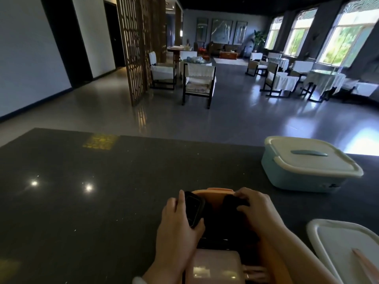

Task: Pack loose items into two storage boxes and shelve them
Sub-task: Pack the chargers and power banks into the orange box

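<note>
Orange box (213,194) sits at near edge of dark counter (82,191), lid off, both hands in it. Everything below is placed relative to this box.

L hand (176,226): at the box's left side, fingers curled round a flat black device (192,209) w/ a screen, thumb on its near end, held over the box's left rim, tilted.

R hand (256,210): over the box's right half, fingers bent down and gripping a dark item (235,201) just inside the far wall. What the item is – can't tell, too dark.

Inside the box, between the wrists: more black stuff, shapes not readable. At the box's near end, a pale pink case (215,265) lies on top, glossy, partly under the L forearm.

Blue box (307,173): beyond the orange box & to its right, well apart, white lid clipped on, grey-blue handle flat on top.

White lid (344,242): loose, flat on counter just right of the orange box, near the R forearm, cut off by frame edge.

Past the counter, far beyond the box: chairs (199,85) and tables in a dim hall, windows on the right.
</note>
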A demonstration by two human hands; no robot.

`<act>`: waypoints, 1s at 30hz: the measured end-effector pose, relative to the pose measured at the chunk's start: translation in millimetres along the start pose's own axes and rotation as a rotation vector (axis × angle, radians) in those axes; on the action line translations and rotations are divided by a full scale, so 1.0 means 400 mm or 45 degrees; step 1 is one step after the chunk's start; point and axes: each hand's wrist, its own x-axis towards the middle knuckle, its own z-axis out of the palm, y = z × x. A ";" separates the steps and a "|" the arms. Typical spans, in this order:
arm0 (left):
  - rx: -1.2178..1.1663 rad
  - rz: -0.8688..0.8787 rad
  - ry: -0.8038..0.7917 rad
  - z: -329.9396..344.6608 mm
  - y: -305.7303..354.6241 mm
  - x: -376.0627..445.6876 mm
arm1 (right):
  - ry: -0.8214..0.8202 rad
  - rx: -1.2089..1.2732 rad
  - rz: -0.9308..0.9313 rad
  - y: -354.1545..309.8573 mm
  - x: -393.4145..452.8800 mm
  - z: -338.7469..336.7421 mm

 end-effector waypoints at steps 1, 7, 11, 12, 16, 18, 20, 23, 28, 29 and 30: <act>0.012 0.002 0.010 0.001 -0.001 0.000 | 0.010 0.034 0.011 0.000 0.001 0.008; 0.055 0.024 0.052 0.003 0.001 -0.006 | -0.001 0.118 0.108 -0.009 -0.001 0.047; 0.079 0.031 0.067 0.003 0.004 -0.010 | 0.029 0.115 0.185 -0.005 -0.005 0.067; 0.082 0.032 0.065 0.003 0.004 -0.010 | 0.026 0.132 0.196 -0.002 -0.005 0.069; 0.095 0.046 0.071 0.003 0.003 -0.011 | 0.030 0.200 0.264 0.004 -0.001 0.079; 0.110 0.060 0.080 0.003 0.004 -0.013 | 0.035 0.196 0.317 0.003 0.001 0.084; 0.120 0.063 0.084 0.003 0.004 -0.013 | 0.028 0.168 0.360 0.002 0.003 0.086; 0.121 0.061 0.078 0.002 0.005 -0.013 | 0.005 0.127 0.379 0.002 0.003 0.084; 0.113 0.077 0.076 -0.002 0.005 -0.015 | 0.023 0.149 0.403 0.000 0.001 0.086; 0.111 0.076 0.073 -0.002 0.005 -0.015 | 0.022 0.144 0.407 -0.001 0.001 0.085; 0.109 0.075 0.071 -0.002 0.005 -0.014 | 0.019 0.138 0.408 -0.004 0.000 0.084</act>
